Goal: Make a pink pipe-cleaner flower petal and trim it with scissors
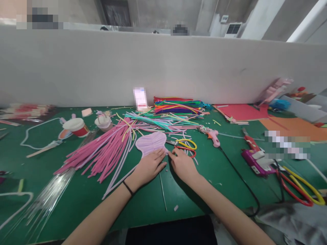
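Note:
A lavender petal-like piece (151, 141), seemingly made of pipe cleaners laid side by side, rests on the green table in front of me. My left hand (151, 164) lies over its lower part, fingers stretched out and pressing on it. At the piece's right lower corner, the thumb and forefinger of my right hand (182, 162) pinch its edge. Scissors (185, 144) with yellow and red handles lie just beyond my right hand. A thin rod (162, 192) is on the table below my hands.
Pink pipe cleaners (102, 146) spread to the left, with coloured bundles (178, 105) behind. A pink glue gun (213, 136) trails a black cable on the right. Paper cups (79, 127), a phone (140, 98), red paper (242, 112) and a purple device (258, 162) stand or lie around. A grey partition (163, 64) closes the back.

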Demonstrator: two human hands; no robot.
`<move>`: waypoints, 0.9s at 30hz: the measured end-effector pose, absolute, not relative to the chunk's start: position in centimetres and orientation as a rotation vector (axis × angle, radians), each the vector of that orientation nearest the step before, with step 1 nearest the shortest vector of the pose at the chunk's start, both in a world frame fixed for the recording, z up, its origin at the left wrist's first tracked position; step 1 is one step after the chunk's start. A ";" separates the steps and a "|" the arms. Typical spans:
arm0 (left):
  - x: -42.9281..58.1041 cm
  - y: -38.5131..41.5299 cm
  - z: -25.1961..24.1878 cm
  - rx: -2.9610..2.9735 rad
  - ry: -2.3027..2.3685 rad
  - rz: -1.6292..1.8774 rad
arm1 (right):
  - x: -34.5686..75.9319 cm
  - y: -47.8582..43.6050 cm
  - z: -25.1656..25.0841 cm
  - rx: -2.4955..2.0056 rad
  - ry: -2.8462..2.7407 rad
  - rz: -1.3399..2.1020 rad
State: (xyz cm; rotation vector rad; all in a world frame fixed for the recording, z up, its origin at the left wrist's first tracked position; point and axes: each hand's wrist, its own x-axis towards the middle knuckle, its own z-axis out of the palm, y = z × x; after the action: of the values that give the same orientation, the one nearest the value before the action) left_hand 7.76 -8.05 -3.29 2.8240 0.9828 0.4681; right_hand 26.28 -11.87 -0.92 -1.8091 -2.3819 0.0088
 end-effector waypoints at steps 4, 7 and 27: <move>7.9 -8.1 -3.2 2.823 0.979 0.453 | 25.6 -12.0 -0.8 -1.816 -2.549 -0.153; 7.9 -8.1 -3.1 2.815 0.953 0.455 | 25.5 -12.0 -0.5 -1.794 -2.618 -0.191; 3.1 -5.8 -0.9 2.752 0.974 0.751 | 24.1 -9.9 0.5 -1.580 -2.492 -0.016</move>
State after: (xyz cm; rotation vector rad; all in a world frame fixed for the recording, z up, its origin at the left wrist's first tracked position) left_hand 3.13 -5.84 -0.85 2.7518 0.9740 0.7510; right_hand 24.06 -9.90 0.52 -1.5805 -2.4925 -0.0164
